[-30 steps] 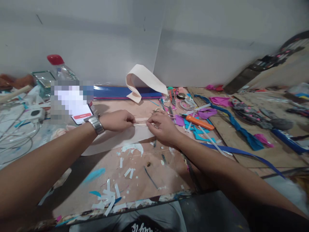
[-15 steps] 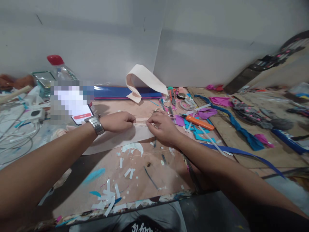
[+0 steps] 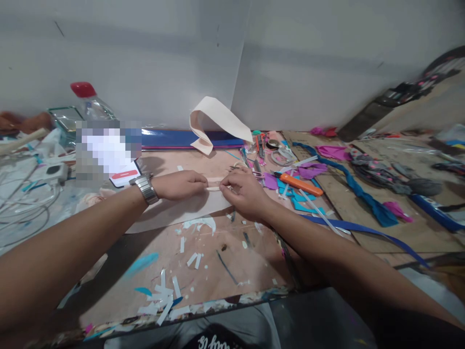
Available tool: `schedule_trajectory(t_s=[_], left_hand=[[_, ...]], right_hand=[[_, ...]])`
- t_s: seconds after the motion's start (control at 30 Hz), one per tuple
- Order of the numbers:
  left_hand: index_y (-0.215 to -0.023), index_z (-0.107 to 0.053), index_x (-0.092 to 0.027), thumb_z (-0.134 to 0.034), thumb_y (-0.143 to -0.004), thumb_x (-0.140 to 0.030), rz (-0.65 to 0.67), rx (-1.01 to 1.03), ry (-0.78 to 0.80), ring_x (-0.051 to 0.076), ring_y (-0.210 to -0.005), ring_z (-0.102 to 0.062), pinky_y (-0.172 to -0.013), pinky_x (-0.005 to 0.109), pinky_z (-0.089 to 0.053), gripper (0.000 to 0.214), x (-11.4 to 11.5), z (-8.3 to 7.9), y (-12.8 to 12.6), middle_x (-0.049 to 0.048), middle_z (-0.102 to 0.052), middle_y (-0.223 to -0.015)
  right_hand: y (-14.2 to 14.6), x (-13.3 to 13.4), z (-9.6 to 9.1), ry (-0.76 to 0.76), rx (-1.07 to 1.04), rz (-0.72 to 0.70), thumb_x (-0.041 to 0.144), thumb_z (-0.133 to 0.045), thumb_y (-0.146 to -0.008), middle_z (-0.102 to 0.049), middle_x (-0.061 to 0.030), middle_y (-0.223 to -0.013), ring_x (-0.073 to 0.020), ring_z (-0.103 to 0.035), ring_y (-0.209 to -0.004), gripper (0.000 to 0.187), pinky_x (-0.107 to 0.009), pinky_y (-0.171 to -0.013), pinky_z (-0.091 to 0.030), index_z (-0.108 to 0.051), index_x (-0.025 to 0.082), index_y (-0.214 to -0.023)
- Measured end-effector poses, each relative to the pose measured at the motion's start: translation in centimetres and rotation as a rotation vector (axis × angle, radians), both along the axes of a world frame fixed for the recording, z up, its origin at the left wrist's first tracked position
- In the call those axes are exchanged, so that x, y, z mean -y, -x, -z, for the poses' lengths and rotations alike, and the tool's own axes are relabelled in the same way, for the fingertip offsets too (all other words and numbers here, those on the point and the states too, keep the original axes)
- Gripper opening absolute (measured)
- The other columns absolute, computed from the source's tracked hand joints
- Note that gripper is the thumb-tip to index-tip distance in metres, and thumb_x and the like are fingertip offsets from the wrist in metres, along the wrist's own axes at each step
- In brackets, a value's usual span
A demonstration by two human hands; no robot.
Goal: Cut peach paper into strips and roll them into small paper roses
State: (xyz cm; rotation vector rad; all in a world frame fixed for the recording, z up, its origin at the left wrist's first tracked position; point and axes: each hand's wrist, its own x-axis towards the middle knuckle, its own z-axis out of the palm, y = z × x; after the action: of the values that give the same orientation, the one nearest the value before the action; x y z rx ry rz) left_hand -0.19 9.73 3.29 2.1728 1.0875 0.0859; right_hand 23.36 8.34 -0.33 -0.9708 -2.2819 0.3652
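Observation:
A pale cream sheet (image 3: 178,211), paper or cloth, lies on the worktable with its far edge turned over into a narrow band. My left hand (image 3: 183,185), with a metal watch on the wrist, is closed on that edge, thumb and fingers pressed together. Just to the right, my right hand (image 3: 244,191) pinches the same edge between thumb and forefinger. A short stretch of the band shows between the two hands. Behind them, a curled cream strip (image 3: 223,114) stands against the wall.
On the left are a phone (image 3: 125,175), a red-capped bottle (image 3: 83,89) and tangled cables. Right of my hands lie an orange utility knife (image 3: 301,184), blue and pink scraps and a blue ribbon (image 3: 363,227). White paper snippets (image 3: 162,295) litter the front edge.
My left hand has shifted slightly right along the sheet's edge, narrowing the gap to my right hand. The right hand has barely moved.

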Motion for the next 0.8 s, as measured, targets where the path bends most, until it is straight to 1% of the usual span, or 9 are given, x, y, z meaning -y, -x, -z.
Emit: schedule_trajectory(t_s=[0.13, 0.27, 0.4, 0.5, 0.63, 0.8], left_hand=[[-0.078, -0.056, -0.019, -0.047, -0.090, -0.035, 0.031, -0.031, 0.034, 0.014, -0.062, -0.045, -0.060, 0.028, -0.032, 0.022, 0.05, -0.30, -0.05, -0.0017, -0.053, -0.068], [-0.080, -0.057, -0.018, -0.045, -0.092, -0.036, 0.031, -0.008, 0.044, 0.013, -0.063, -0.045, -0.062, 0.027, -0.034, 0.024, 0.10, -0.51, -0.05, -0.0020, -0.053, -0.068], [-0.081, -0.060, -0.017, -0.045, -0.096, -0.049, 0.034, 0.033, 0.039, 0.014, -0.063, -0.045, -0.061, 0.027, -0.034, 0.038, 0.20, -0.34, -0.16, -0.0013, -0.054, -0.068], [-0.081, -0.061, -0.017, -0.047, -0.095, -0.057, 0.040, 0.066, 0.028, 0.013, -0.062, -0.045, -0.059, 0.026, -0.033, 0.044, 0.31, -0.08, -0.34, -0.0015, -0.054, -0.067], [-0.083, -0.063, -0.017, -0.051, -0.094, -0.053, 0.040, 0.084, -0.002, 0.012, -0.061, -0.044, -0.059, 0.025, -0.032, 0.039, 0.37, 0.07, -0.48, -0.0016, -0.056, -0.068], [-0.083, -0.065, -0.017, -0.051, -0.093, -0.050, 0.030, 0.035, -0.005, 0.012, -0.060, -0.044, -0.058, 0.025, -0.032, 0.037, 0.14, -0.29, -0.16, -0.0019, -0.056, -0.066]], right_hand=[[0.01, 0.04, -0.03, 0.002, 0.003, 0.000, 0.022, -0.060, -0.089, -0.073, -0.0020, -0.078, -0.0192, -0.065, -0.080, 0.015, -0.044, -0.098, -0.035, -0.071, 0.020, -0.079], [0.02, 0.09, -0.11, 0.007, 0.005, 0.002, 0.022, -0.061, -0.089, -0.073, -0.0021, -0.078, -0.0191, -0.065, -0.080, 0.015, -0.043, -0.098, -0.035, -0.071, 0.020, -0.079], [0.12, 0.22, -0.18, 0.007, 0.007, 0.002, 0.021, -0.061, -0.089, -0.074, -0.0022, -0.079, -0.0193, -0.065, -0.081, 0.014, -0.042, -0.098, -0.034, -0.071, 0.020, -0.079], [0.21, 0.36, -0.15, 0.014, 0.023, 0.004, 0.022, -0.061, -0.090, -0.074, -0.0022, -0.080, -0.0198, -0.065, -0.083, 0.014, -0.043, -0.098, -0.033, -0.071, 0.020, -0.079], [0.29, 0.50, -0.04, 0.027, 0.028, 0.008, 0.025, -0.061, -0.091, -0.074, -0.0021, -0.081, -0.0205, -0.064, -0.083, 0.015, -0.043, -0.098, -0.033, -0.071, 0.022, -0.081], [0.17, 0.36, 0.02, 0.016, 0.043, -0.001, 0.025, -0.060, -0.091, -0.074, -0.0024, -0.081, -0.0211, -0.064, -0.086, 0.015, -0.044, -0.100, -0.032, -0.071, 0.021, -0.081]])
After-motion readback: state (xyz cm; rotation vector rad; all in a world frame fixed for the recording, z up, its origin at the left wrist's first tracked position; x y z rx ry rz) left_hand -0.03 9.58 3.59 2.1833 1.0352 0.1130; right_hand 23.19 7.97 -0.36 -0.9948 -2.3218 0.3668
